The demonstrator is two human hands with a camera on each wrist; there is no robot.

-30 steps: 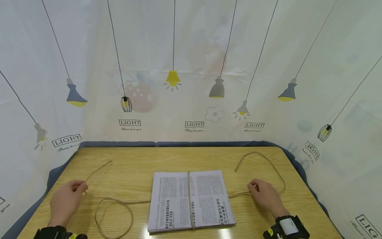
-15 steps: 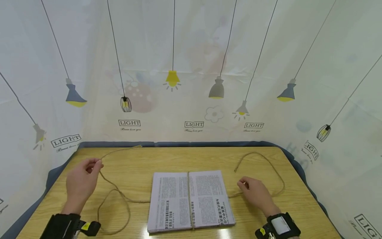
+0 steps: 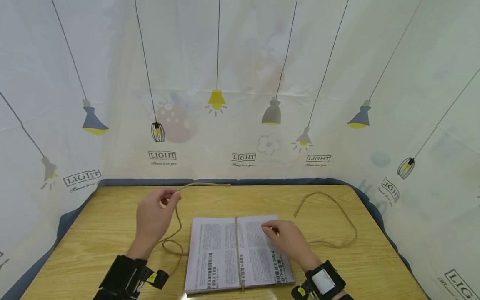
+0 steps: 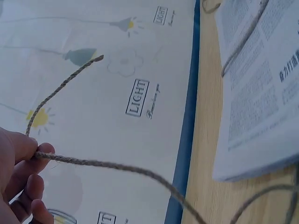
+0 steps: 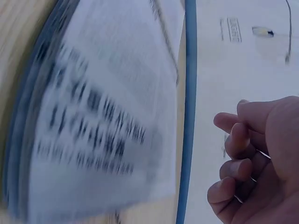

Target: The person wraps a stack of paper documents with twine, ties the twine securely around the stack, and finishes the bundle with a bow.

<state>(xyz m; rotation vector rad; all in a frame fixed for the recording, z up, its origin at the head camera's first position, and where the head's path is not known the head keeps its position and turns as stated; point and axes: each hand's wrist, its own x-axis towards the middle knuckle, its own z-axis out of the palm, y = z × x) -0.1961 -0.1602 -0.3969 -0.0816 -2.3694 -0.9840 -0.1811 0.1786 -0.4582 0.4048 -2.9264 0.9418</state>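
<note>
A stack of folded newspapers (image 3: 213, 250) lies on the table, a strand of twine (image 3: 237, 246) running across its top. My left hand (image 3: 153, 216) is raised beyond the stack's left side and pinches a length of twine (image 4: 117, 166) between thumb and forefinger. The free end sticks out past the fingertips toward the right; the rest drops in loose loops beside the stack. Above the right half of the newspapers hovers my right hand (image 3: 286, 239), fingers loosely curled and holding nothing, as the right wrist view shows.
On the right of the wooden table (image 3: 375, 271) another tail of twine (image 3: 346, 212) lies in a curve. Behind the table's dark blue edge (image 3: 262, 181) hangs a pale cloth (image 3: 240, 125) printed with lamps. Both wrists wear black camera straps.
My left hand has carried the pinched twine up and to the right, drawing its loop closer to the stack. My right hand has moved left, from beside the twine to over the newspapers.
</note>
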